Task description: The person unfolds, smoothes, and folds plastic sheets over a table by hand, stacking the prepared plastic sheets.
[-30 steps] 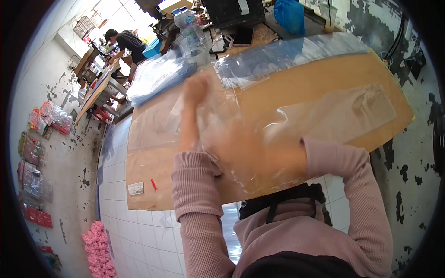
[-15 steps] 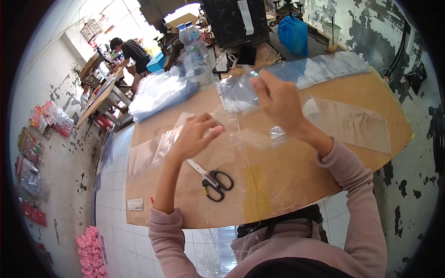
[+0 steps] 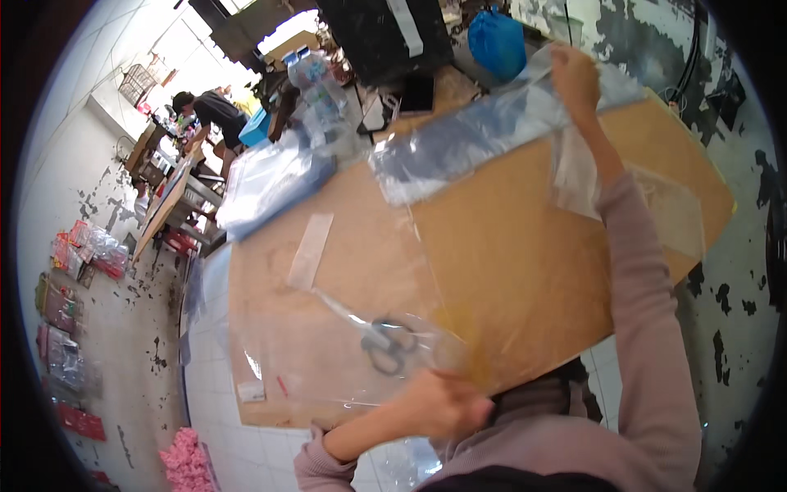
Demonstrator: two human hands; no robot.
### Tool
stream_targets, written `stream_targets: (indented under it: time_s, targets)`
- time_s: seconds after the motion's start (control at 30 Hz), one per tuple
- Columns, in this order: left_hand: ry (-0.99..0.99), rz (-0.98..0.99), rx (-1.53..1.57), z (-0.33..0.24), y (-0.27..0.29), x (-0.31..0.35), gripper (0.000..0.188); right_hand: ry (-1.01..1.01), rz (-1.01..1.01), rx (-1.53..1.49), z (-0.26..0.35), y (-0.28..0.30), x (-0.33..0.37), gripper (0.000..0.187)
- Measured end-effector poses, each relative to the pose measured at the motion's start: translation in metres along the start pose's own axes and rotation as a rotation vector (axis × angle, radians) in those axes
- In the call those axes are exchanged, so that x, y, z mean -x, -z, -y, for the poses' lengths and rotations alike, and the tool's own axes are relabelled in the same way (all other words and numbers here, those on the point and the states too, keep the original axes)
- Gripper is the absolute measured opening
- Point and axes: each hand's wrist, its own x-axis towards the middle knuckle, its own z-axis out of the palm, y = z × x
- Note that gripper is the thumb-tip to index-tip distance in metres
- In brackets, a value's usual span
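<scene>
Handling of clear film at a surface (image 3: 512, 262). The left hand (image 3: 443, 403), blurred, lies at the near edge with its fingers curled, beside the near right part of a clear sheet (image 3: 295, 348); whether its grip is closed on that film cannot be told. The right hand (image 3: 574, 79) reaches the far edge, towards the far right corner, with fingers bent over a long pile (image 3: 443, 156) of film; blur likewise hides whether its grip has any film.

Half a second earlier both hands are above the middle of the surface and the scissors (image 3: 373, 334) lie uncovered. Now the hands are well apart, and the sheet appears to lie over the scissors, across the near left part of the surface. The change suggests that handling has divided between two places: the sheet at the near edge and the pile at the far edge.

A narrow pale strip (image 3: 311, 250) lies just beyond the scissors' tips. Another bag (image 3: 674, 209) lies by the right edge, beside the right forearm. A stack (image 3: 275, 184) rests at the far left corner; a label (image 3: 252, 391) and a red object (image 3: 282, 385) lie near the near left corner.
</scene>
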Motion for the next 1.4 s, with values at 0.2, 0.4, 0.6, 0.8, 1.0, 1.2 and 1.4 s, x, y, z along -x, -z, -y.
stream_targets:
  time_s: [0.2,0.4,0.6,0.8,1.0,1.2,1.4]
  targets:
    - [0.563,-0.484,0.148,0.067,0.082,-0.034,0.017,0.316,0.535,-0.516,0.03,-0.013,0.041,0.032]
    - [0.681,-0.423,-0.012,0.126,0.109,-0.091,0.027,-0.026,0.776,-0.499,0.088,0.022,0.038,0.029]
    - [0.626,-0.566,-0.008,0.156,0.134,-0.086,0.033,0.147,0.923,0.041,-0.008,0.109,0.081,0.09]
    - [0.715,-0.737,0.335,0.164,0.15,-0.081,0.032,-0.279,1.119,0.509,-0.079,0.224,0.139,0.09]
    - [0.69,-0.759,0.317,0.164,0.151,-0.079,0.033,-0.167,0.949,0.756,-0.123,0.233,0.138,0.044]
    - [0.632,-0.826,0.288,0.188,0.134,-0.087,0.029,0.237,0.178,1.08,-0.156,0.219,0.03,0.037]
    - [0.617,-0.801,-0.161,0.22,0.108,-0.083,0.033,0.058,0.013,1.113,-0.273,0.115,0.0,0.036]
